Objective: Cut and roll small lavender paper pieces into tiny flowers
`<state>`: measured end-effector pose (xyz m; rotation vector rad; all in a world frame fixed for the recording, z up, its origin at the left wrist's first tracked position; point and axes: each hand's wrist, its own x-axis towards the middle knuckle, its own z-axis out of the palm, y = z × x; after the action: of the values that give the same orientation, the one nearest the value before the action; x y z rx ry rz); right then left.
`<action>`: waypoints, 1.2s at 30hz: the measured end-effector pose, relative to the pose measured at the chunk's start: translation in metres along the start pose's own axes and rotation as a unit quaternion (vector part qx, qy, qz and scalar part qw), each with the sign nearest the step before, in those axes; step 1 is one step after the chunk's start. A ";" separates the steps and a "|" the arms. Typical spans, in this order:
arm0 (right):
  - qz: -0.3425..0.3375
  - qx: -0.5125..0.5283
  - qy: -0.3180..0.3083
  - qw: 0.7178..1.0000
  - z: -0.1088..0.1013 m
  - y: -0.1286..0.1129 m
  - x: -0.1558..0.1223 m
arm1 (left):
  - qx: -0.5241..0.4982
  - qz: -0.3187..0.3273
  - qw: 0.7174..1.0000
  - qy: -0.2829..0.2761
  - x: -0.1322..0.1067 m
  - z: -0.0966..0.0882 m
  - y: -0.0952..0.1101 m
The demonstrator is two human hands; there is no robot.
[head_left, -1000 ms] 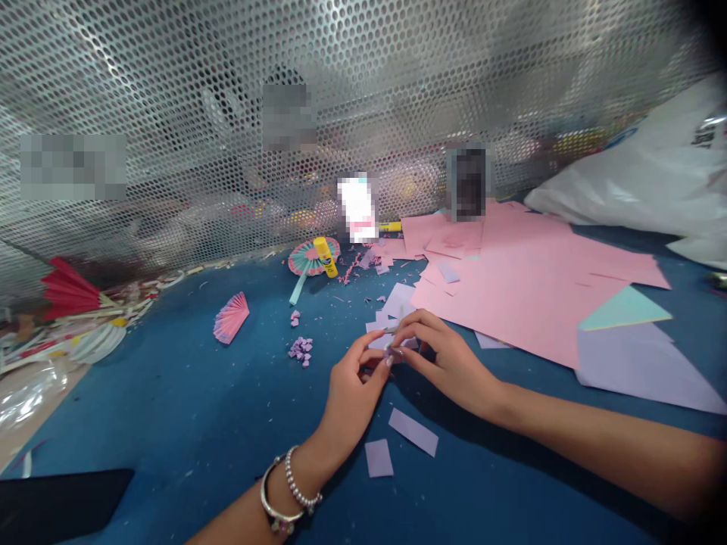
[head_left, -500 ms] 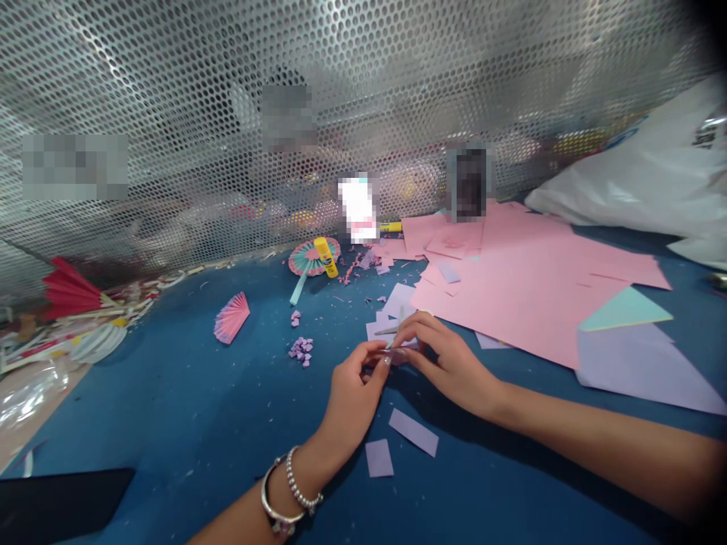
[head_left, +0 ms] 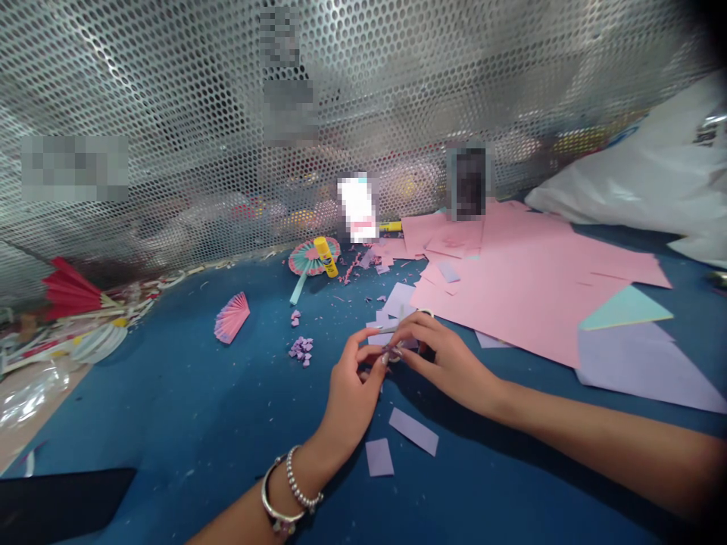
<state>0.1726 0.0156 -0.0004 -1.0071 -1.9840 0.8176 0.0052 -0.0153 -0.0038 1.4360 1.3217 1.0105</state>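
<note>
My left hand [head_left: 359,382] and my right hand [head_left: 446,359] meet over the blue table, fingertips together. Both pinch a small piece of purple paper [head_left: 393,351], mostly hidden by the fingers. Just beyond them lies a pair of scissors [head_left: 388,328], partly covered by my right hand, over purple paper sheets [head_left: 399,299]. Nearer to me, a purple paper strip [head_left: 413,431] and a smaller purple rectangle [head_left: 379,457] lie flat. To the left of my hands sits a small heap of folded purple paper bits [head_left: 301,350].
A pink folded paper fan [head_left: 232,318] lies left. A yellow glue stick [head_left: 326,257] stands by a round pink-and-green paper fan [head_left: 301,260]. Large pink sheets [head_left: 511,295] spread to the right, below a white plastic bag [head_left: 641,174]. A perforated metal panel [head_left: 198,113] rises behind.
My left index finger has lifted and stretched out toward the scissors. The fingertips have shifted slightly around the small purple paper; the arms stay in place.
</note>
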 end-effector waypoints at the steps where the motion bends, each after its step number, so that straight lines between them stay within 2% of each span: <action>1: -0.003 0.004 0.002 1.000 0.000 0.000 0.000 | -0.001 -0.001 1.000 -0.003 0.000 0.000 0.000; 9: -0.010 0.024 0.011 1.000 -0.001 -0.002 -0.001 | 0.037 -0.006 0.999 -0.029 0.000 0.000 0.002; 18: -0.006 0.022 0.006 1.000 0.000 -0.001 -0.001 | 0.026 -0.011 0.999 -0.023 0.000 -0.002 0.007; 26: -0.054 0.004 0.021 0.998 -0.001 0.001 -0.002 | 0.000 -0.001 1.000 -0.019 -0.001 -0.003 0.009; 36: -0.013 0.010 0.024 1.000 -0.001 -0.002 -0.001 | -0.009 -0.013 1.000 -0.002 0.000 -0.002 0.011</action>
<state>0.1731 0.0136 0.0011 -0.9775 -1.9399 0.7904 0.0061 -0.0150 0.0072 1.4032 1.3219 0.9992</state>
